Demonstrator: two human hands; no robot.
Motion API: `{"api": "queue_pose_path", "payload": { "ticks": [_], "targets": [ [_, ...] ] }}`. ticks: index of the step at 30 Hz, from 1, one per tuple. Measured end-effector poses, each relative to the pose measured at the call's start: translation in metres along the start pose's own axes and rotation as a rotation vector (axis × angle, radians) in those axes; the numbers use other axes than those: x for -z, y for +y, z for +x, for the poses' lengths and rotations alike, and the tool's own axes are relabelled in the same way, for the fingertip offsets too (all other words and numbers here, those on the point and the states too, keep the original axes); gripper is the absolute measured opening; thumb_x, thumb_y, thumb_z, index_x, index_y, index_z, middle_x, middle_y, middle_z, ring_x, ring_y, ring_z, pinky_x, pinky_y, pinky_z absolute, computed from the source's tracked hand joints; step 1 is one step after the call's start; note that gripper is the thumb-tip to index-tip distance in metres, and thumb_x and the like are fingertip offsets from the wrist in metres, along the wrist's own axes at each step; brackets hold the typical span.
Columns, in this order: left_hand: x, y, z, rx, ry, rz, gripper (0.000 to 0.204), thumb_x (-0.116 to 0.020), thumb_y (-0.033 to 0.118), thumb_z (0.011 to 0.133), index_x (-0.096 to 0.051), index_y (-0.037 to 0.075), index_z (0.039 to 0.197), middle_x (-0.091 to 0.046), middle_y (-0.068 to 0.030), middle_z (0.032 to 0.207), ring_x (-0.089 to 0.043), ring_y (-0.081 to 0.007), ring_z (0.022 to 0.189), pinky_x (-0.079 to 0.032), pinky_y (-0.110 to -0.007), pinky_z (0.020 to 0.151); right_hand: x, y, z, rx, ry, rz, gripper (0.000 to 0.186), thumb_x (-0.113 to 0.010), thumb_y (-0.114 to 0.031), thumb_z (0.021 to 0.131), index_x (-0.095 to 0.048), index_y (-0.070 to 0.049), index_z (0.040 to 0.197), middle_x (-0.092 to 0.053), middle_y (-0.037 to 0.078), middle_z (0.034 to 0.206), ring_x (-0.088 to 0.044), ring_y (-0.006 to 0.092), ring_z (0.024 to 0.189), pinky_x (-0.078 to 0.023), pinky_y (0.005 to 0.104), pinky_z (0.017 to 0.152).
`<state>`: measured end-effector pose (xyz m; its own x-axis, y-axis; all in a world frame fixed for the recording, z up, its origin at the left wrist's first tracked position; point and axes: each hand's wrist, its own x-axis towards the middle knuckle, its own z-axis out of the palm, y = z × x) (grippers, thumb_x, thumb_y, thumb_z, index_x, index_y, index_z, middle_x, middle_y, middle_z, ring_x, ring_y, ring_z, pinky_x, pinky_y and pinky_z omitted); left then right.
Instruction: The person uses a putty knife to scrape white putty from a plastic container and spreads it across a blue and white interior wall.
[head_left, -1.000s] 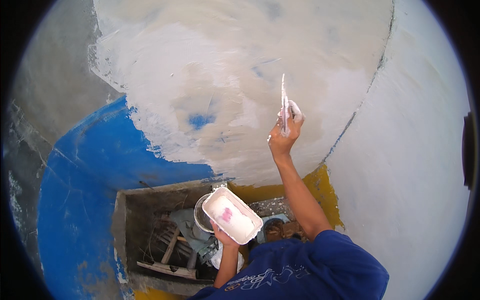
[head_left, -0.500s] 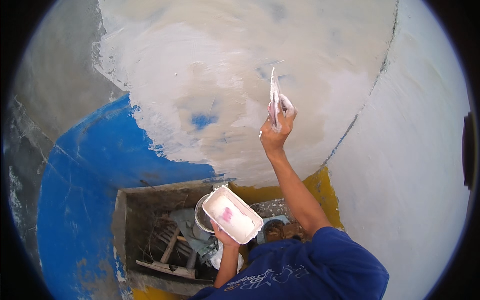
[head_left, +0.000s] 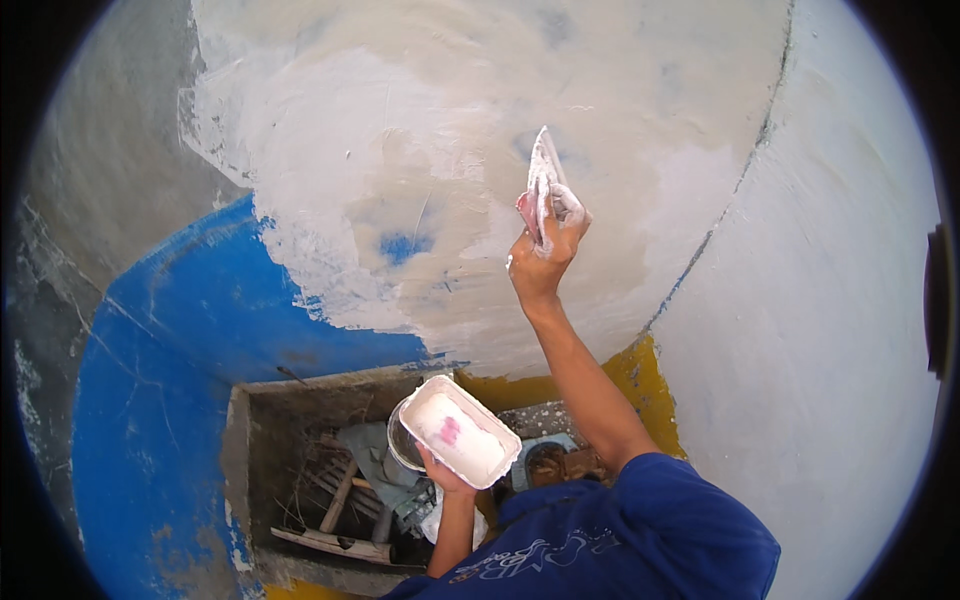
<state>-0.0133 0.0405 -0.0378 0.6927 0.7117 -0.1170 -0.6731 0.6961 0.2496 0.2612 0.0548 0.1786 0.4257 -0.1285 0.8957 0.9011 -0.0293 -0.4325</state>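
Observation:
My right hand (head_left: 548,245), smeared with white paste, grips a flat spreading blade (head_left: 541,160) coated in white, held at the pale, patchily plastered wall (head_left: 400,130); whether it touches the surface is hard to tell. My left hand (head_left: 446,472) holds a rectangular white tray (head_left: 475,450) from below, low in the middle; white paste with a pink smear lies in it. Behind the tray is a round bucket (head_left: 399,435), partly hidden.
A concrete trough (head_left: 240,440) below holds wood pieces, cloth and other items. A blue painted area (head_left: 160,380) spreads at left beside bare grey concrete (head_left: 110,170). A yellow band (head_left: 650,390) runs low behind my arm. A white wall (head_left: 800,350) fills the right.
My right hand and blade have moved left across the wall, and the blade shows more of its face. The tray has shifted only slightly.

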Motion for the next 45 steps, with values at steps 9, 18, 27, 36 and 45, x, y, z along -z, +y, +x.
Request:
{"api": "queue_pose_path", "payload": {
  "ticks": [9,18,27,36,45],
  "targets": [
    [-0.004,-0.006,0.002,0.061,-0.014,0.051,0.068,-0.037,0.061,0.094,-0.038,0.012,0.141,-0.052,-0.009,0.132,-0.054,-0.0348,0.117,-0.046,-0.056,0.094,-0.021,0.009,-0.08,0.102,-0.353,-0.004,0.066,-0.06,0.007,0.065,-0.057,-0.007,0.129,-0.047,0.019,0.13,-0.04,0.0371,0.121,-0.033,0.0496,0.101],
    [0.001,-0.008,-0.007,0.092,0.003,0.013,0.067,-0.037,0.059,0.095,-0.037,0.011,0.142,-0.051,-0.0098,0.134,-0.053,-0.0349,0.118,-0.046,-0.056,0.095,0.078,0.066,0.032,-0.082,0.185,-0.233,0.043,-0.054,0.012,0.078,-0.061,0.002,0.119,-0.05,0.015,0.122,-0.046,0.0327,0.109,-0.047,0.0371,0.087],
    [0.0,-0.003,-0.006,0.043,0.027,0.027,0.067,-0.037,0.059,0.095,-0.038,0.011,0.142,-0.051,-0.0102,0.133,-0.054,-0.0358,0.116,-0.047,-0.056,0.094,0.016,0.005,-0.087,0.002,-0.34,0.046,0.057,-0.048,0.018,0.063,-0.06,0.007,0.117,-0.051,0.02,0.124,-0.048,0.039,0.112,-0.041,0.0435,0.098],
    [0.002,-0.002,-0.009,-0.019,-0.035,0.052,0.072,-0.038,0.062,0.093,-0.036,0.009,0.143,-0.05,-0.0135,0.135,-0.054,-0.0368,0.117,-0.047,-0.056,0.095,0.038,0.025,0.079,-0.007,0.164,-0.232,0.056,-0.051,0.016,0.068,-0.061,0.003,0.121,-0.051,0.016,0.121,-0.045,0.0342,0.112,-0.043,0.0403,0.093],
    [-0.006,-0.005,-0.004,0.025,-0.032,0.021,0.069,-0.038,0.06,0.094,-0.036,0.011,0.143,-0.05,-0.0113,0.135,-0.054,-0.0361,0.117,-0.047,-0.055,0.095,0.008,-0.043,-0.005,0.1,-0.281,0.076,0.047,-0.054,0.015,0.069,-0.062,0.005,0.114,-0.059,0.017,0.113,-0.054,0.0338,0.103,-0.045,0.0395,0.089]
  ]
}}
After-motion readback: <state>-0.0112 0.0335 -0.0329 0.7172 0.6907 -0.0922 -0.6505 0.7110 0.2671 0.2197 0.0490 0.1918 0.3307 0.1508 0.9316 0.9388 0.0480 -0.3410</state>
